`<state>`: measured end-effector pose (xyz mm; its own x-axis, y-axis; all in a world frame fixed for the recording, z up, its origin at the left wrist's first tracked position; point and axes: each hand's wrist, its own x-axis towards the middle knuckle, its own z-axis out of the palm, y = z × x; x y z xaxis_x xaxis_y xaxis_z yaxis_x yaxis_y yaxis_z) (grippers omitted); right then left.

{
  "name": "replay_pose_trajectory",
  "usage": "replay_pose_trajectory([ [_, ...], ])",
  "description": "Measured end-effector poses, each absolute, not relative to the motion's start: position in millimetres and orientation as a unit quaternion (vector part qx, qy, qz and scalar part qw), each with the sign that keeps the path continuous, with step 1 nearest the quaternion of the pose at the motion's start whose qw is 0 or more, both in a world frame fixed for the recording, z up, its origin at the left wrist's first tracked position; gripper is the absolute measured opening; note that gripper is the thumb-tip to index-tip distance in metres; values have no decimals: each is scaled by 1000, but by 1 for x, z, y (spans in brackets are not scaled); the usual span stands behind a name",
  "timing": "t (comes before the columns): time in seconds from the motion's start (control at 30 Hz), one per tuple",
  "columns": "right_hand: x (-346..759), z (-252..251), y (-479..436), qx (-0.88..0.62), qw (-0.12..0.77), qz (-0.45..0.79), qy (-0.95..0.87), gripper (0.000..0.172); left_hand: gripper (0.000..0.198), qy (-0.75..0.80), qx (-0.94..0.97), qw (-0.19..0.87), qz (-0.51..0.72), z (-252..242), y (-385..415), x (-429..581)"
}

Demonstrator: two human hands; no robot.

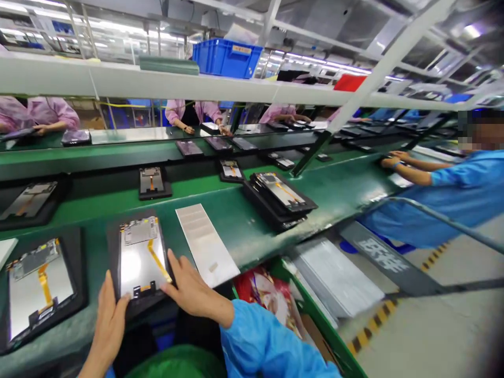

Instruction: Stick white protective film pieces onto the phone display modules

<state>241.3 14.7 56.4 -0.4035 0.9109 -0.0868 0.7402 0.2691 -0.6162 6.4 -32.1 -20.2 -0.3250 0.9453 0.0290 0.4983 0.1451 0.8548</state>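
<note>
An opened tablet [136,260] with a silver back, a circuit board at its top and an orange ribbon cable lies on a black tray [114,241] at the bench's near edge. My left hand [108,315] grips the lower left edge, its thumb by the tablet's bottom corner. At the lower right edge is my right hand [192,289], thumb near the ribbon cable's end and fingers along the side. To the right lies a pale flat strip [207,244] with a small tag on it. A second opened tablet [29,299] rests on its own black tray at the left.
Stacked trays with a tablet [279,191] stand right of the strip. Beyond runs a green conveyor belt [189,186] carrying more tablets. Below the bench is a green bin [326,336] with plastic bags. A blue-sleeved co-worker [441,184] works at right; several pink-sleeved people sit across.
</note>
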Motion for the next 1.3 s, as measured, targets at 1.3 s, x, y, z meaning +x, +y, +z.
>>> replay_pose_trajectory([
  [1.3, 353, -10, 15, -680, 234, 193, -668, 14, 28, 530, 761, 112, 357, -6, -25, 39],
])
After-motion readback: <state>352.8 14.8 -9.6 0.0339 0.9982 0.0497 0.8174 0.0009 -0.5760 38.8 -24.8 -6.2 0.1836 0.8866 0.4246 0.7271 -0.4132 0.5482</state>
